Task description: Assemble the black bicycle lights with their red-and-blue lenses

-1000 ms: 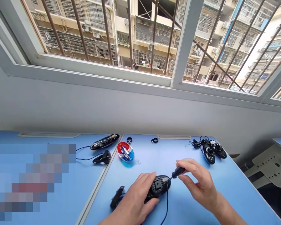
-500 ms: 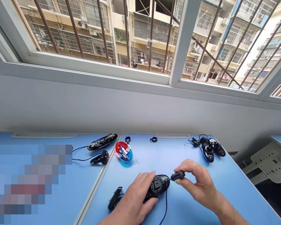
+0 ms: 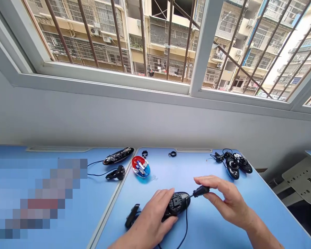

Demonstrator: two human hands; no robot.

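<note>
A glossy black oval device (image 3: 181, 202) with a round ribbed mount lies under my left hand (image 3: 155, 216). The fingers wrap over its near part and press it against the blue table. From its end a thin black cable loops toward the table's front. My right hand (image 3: 223, 199) pinches the handle of a small black screwdriver (image 3: 201, 191) between thumb and fingers. Its thin shaft points left and meets the device's right end; the tip itself is too small to make out. Left of my left hand rests a black clip-like part (image 3: 132, 216), partly hidden.
Beyond my hands sits a red and blue oval shell (image 3: 141, 167) with batteries. Two black ring clamps (image 3: 172, 154) lie near the wall. Black devices with cables (image 3: 233, 166) are at the far right. Another long black device (image 3: 118, 156) and a black cabled part (image 3: 115, 173) lie left.
My right hand has turned the screwdriver slightly and its fingers have loosened and shifted along the handle. My left hand keeps its hold. The whole view has drifted a little.
</note>
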